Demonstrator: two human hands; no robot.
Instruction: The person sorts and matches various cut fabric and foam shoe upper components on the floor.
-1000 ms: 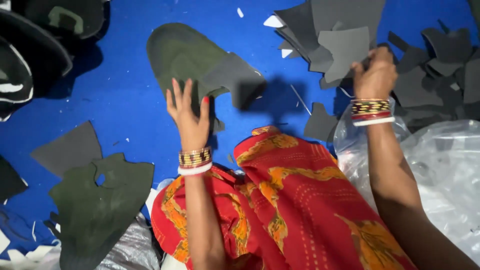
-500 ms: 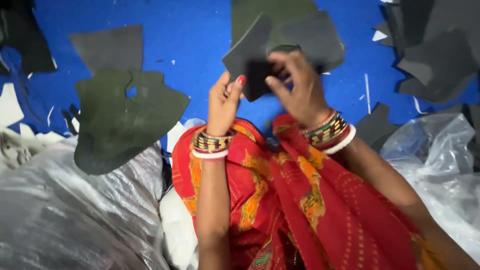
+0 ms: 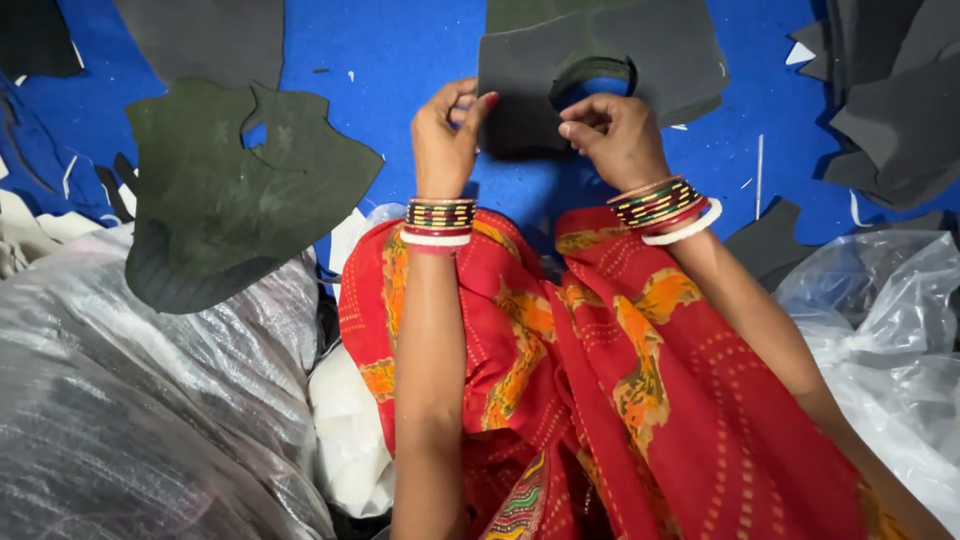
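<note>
Both my hands hold one dark grey foam sheet (image 3: 600, 60) above the blue floor (image 3: 400, 50). My left hand (image 3: 445, 140) pinches its lower left edge. My right hand (image 3: 615, 135) grips its lower edge beside a curved cut-out slit. Coloured bangles ring both wrists. A red and orange patterned cloth (image 3: 590, 390) covers my lap below the hands.
A dark green foam offcut with a hole (image 3: 230, 190) lies to the left, another grey sheet (image 3: 200, 35) behind it. A pile of grey foam pieces (image 3: 890, 110) sits at the right. Clear plastic bags lie at the left (image 3: 130, 400) and right (image 3: 890, 320).
My right hand came back from the pile at the right and joined my left hand on the grey foam sheet. The view has swung left.
</note>
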